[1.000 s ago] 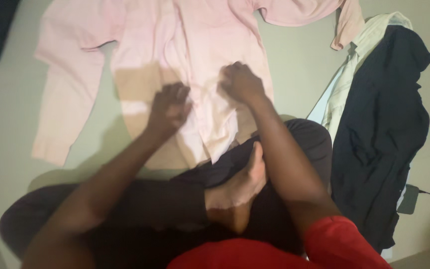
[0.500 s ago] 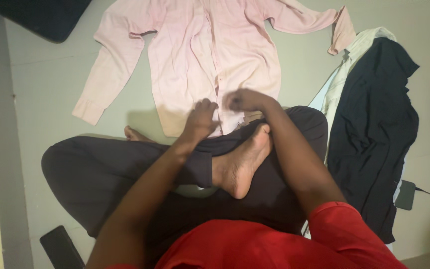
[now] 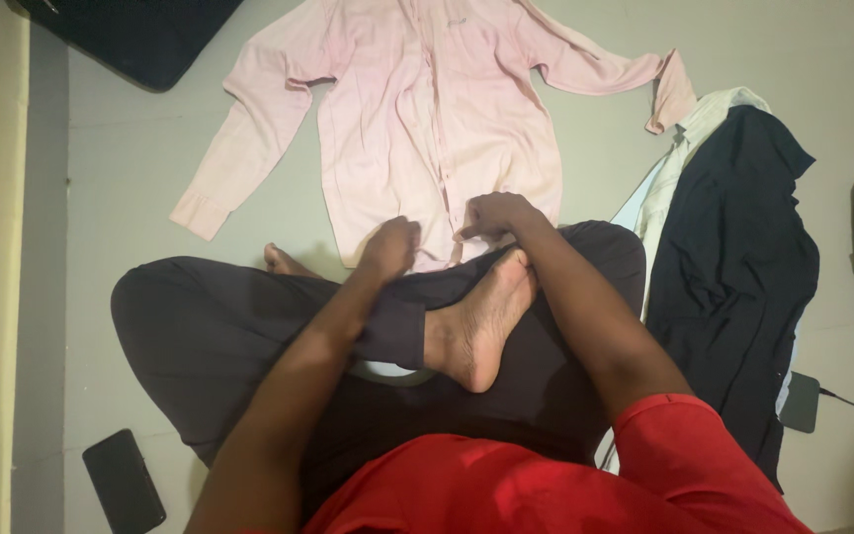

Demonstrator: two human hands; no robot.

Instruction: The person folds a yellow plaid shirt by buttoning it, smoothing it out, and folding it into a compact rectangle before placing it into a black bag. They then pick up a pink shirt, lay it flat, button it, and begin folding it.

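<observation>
- both hands at the pink shirt hem, shirt flat on floor
- i see left hand fisted on hem
- right hand pinching hem
- dark garment lies right

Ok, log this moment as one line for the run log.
left hand: on pink shirt hem | right hand: gripping hem | shirt: spread flat on floor | dark garment: to the right

Both hands curled shut, arms reaching forward.
</observation>
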